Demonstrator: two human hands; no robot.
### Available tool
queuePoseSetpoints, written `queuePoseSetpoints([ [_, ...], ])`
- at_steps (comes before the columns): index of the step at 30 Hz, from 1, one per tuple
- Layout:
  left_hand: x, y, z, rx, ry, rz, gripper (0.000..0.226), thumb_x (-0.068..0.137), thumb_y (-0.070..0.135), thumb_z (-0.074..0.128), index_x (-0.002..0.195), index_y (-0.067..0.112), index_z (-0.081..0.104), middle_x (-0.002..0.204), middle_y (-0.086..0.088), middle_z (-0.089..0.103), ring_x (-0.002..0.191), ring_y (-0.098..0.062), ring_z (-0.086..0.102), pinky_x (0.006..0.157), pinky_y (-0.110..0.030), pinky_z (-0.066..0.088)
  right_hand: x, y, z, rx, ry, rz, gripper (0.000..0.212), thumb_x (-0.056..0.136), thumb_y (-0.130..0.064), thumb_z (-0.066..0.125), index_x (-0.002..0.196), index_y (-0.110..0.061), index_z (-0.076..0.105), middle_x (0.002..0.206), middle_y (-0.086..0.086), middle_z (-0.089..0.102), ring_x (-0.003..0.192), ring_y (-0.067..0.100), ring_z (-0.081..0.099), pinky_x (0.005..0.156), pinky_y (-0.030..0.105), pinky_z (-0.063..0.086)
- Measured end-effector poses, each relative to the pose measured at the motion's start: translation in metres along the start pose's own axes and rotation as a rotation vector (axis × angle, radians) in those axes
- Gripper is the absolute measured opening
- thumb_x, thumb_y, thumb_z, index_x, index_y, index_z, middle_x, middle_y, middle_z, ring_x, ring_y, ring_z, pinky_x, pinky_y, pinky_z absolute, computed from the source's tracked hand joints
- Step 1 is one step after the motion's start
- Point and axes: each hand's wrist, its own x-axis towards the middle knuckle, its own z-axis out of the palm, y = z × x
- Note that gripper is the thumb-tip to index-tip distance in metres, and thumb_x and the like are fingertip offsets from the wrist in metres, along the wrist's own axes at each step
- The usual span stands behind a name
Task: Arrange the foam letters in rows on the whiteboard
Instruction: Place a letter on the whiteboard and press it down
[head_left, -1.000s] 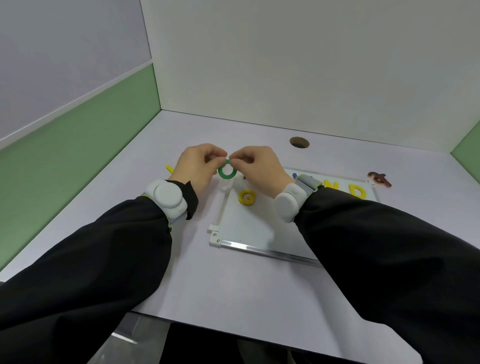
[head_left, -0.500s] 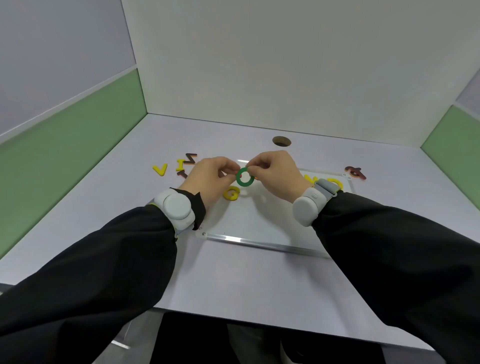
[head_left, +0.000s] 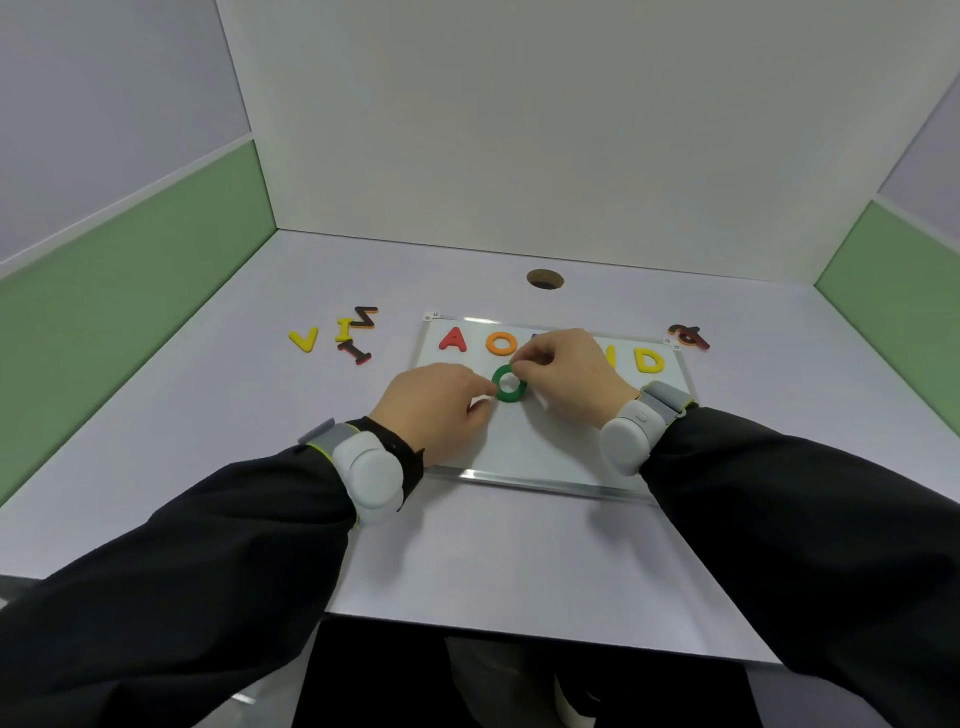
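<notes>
A green foam letter O (head_left: 509, 384) lies on or just above the whiteboard (head_left: 550, 447), below the top row. My left hand (head_left: 436, 405) pinches its left edge and my right hand (head_left: 566, 371) pinches its top right edge. The top row holds a red A (head_left: 453, 340), an orange O (head_left: 501, 343), and a yellow D (head_left: 649, 359); the letters between them are partly hidden behind my right hand. The yellow G seen earlier is hidden under my left hand.
Loose letters lie on the desk left of the board: a yellow V (head_left: 304, 340), a yellow I (head_left: 343, 328), an orange-and-black Z (head_left: 365, 317) and a red-and-black I (head_left: 356, 352). More letters (head_left: 688, 335) sit off the board's right corner. A cable hole (head_left: 545, 278) is behind.
Both hands have moved the green O down and toward the board's second row. My view has shifted, so the top row and the loose letters on the left now show.
</notes>
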Motion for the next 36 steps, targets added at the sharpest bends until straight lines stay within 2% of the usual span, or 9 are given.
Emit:
queuePoseSetpoints([
  [2,-0.005,0.003,0.002,0.121,0.000,0.043,0.032,0.099,0.036,0.034,0.106,0.034,0.065,0.084,0.004,0.063,0.081,-0.022,0.061,0.062,-0.031,0.046,-0.001,0.000,0.000,-0.012,-0.003,0.003,0.014,0.085,-0.018,0.063,0.085,-0.019,0.077,0.087,-0.005,0.074,0.080,0.009,0.063,0.068,0.017,0.044],
  [5,-0.010,0.008,0.005,0.239,-0.018,0.075,0.032,0.100,0.035,0.030,0.111,0.029,0.060,0.076,0.004,0.058,0.066,-0.021,0.052,0.049,-0.028,0.031,-0.001,-0.001,0.001,-0.023,-0.010,0.010,0.014,0.085,-0.019,0.063,0.087,-0.016,0.078,0.087,-0.004,0.073,0.080,0.011,0.063,0.069,0.019,0.044],
  [7,-0.012,0.010,0.006,0.275,-0.028,0.079,0.031,0.100,0.035,0.029,0.116,0.026,0.055,0.075,0.004,0.054,0.063,-0.021,0.049,0.050,-0.028,0.028,-0.001,-0.002,0.003,-0.035,-0.020,0.007,0.015,0.086,-0.020,0.063,0.089,-0.016,0.078,0.088,-0.004,0.073,0.080,0.010,0.062,0.069,0.020,0.045],
  [13,-0.013,0.012,0.009,0.275,-0.036,0.040,0.031,0.099,0.034,0.031,0.120,0.024,0.051,0.075,0.002,0.054,0.063,-0.023,0.051,0.057,-0.029,0.037,-0.001,-0.004,0.006,-0.059,-0.003,-0.007,0.018,0.089,-0.020,0.061,0.092,-0.012,0.078,0.089,-0.002,0.073,0.081,0.012,0.062,0.068,0.019,0.043],
  [19,-0.017,0.010,0.010,0.246,-0.011,0.001,0.029,0.098,0.034,0.031,0.115,0.024,0.052,0.073,0.002,0.055,0.061,-0.023,0.052,0.056,-0.029,0.039,0.000,-0.007,0.010,-0.067,0.006,-0.025,0.016,0.090,-0.021,0.062,0.090,-0.016,0.077,0.081,-0.008,0.066,0.070,0.002,0.053,0.063,0.011,0.035],
  [22,-0.016,0.011,0.010,0.245,-0.012,-0.001,0.029,0.098,0.033,0.031,0.115,0.023,0.052,0.073,0.002,0.055,0.062,-0.023,0.052,0.055,-0.029,0.038,-0.001,-0.007,0.010,-0.055,-0.019,0.000,0.019,0.092,-0.021,0.060,0.099,-0.017,0.077,0.089,-0.009,0.066,0.079,0.006,0.055,0.069,0.014,0.039],
  [26,-0.017,0.011,0.010,0.237,-0.017,-0.006,0.028,0.097,0.032,0.032,0.116,0.023,0.052,0.072,0.002,0.056,0.061,-0.023,0.052,0.054,-0.028,0.035,0.000,-0.008,0.009,-0.064,-0.050,0.035,0.030,0.092,-0.009,0.052,0.107,-0.017,0.076,0.100,-0.006,0.066,0.093,0.011,0.058,0.083,0.019,0.040],
  [30,-0.016,0.010,0.010,0.230,-0.011,0.002,0.027,0.098,0.033,0.032,0.114,0.023,0.051,0.071,0.001,0.057,0.060,-0.024,0.053,0.054,-0.028,0.037,0.001,-0.008,0.010,-0.069,-0.061,0.047,0.036,0.089,-0.005,0.048,0.106,-0.019,0.077,0.110,-0.003,0.070,0.098,0.012,0.059,0.086,0.020,0.041],
  [36,-0.016,0.010,0.011,0.224,-0.018,-0.008,0.030,0.098,0.034,0.032,0.118,0.025,0.052,0.075,0.001,0.059,0.062,-0.023,0.053,0.055,-0.028,0.035,0.001,-0.007,0.011,-0.080,-0.071,0.053,0.038,0.088,-0.005,0.048,0.107,-0.019,0.077,0.110,-0.003,0.072,0.095,0.012,0.060,0.084,0.018,0.041],
])
